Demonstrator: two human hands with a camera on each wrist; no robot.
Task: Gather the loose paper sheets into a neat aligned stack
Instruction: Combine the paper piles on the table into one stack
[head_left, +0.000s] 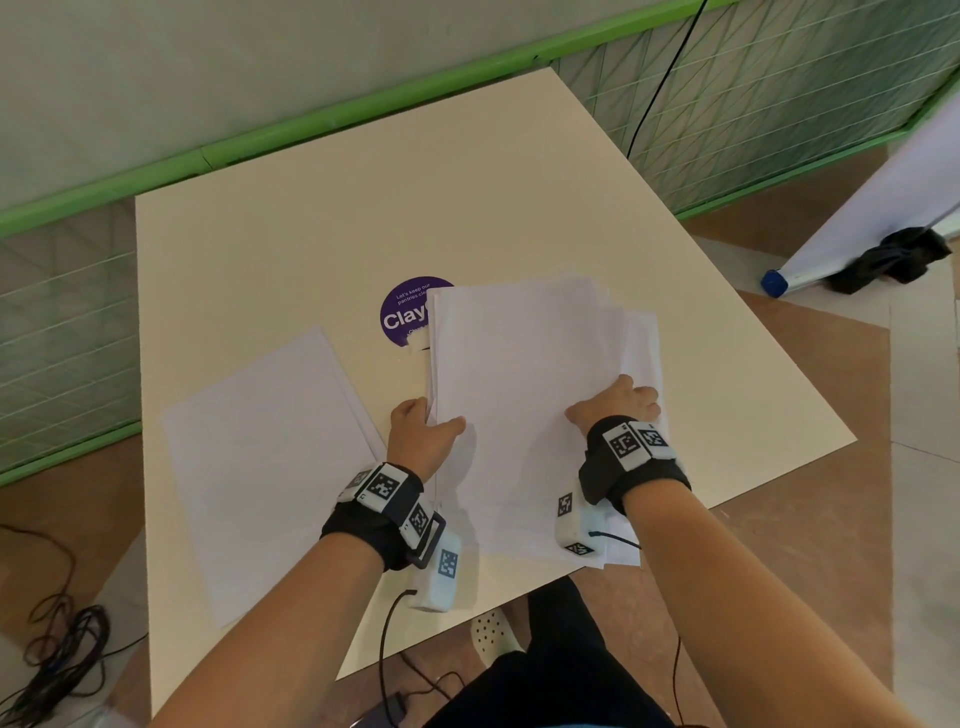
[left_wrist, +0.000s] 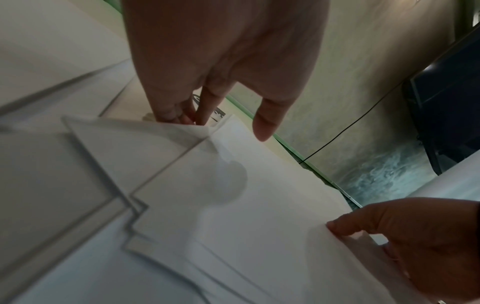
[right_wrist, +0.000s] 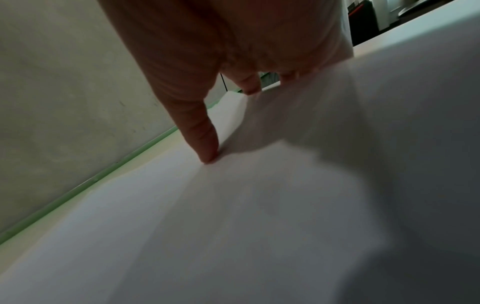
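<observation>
A loose pile of white paper sheets (head_left: 524, 374) lies fanned and uneven on the cream table (head_left: 311, 234), right of centre. My left hand (head_left: 423, 431) grips the pile's left edge, thumb on top and fingers tucked under it (left_wrist: 182, 115). My right hand (head_left: 618, 405) holds the pile's right side, thumb pressed on the top sheet (right_wrist: 207, 156) and fingers curled over the far edge. A second, smaller set of white sheets (head_left: 265, 467) lies flat to the left, apart from both hands.
A round purple sticker (head_left: 405, 312) on the table is partly covered by the pile's far left corner. Black cables (head_left: 57, 639) lie on the floor at left. A rolled white sheet with a blue cap (head_left: 774, 283) and a dark cloth sit right.
</observation>
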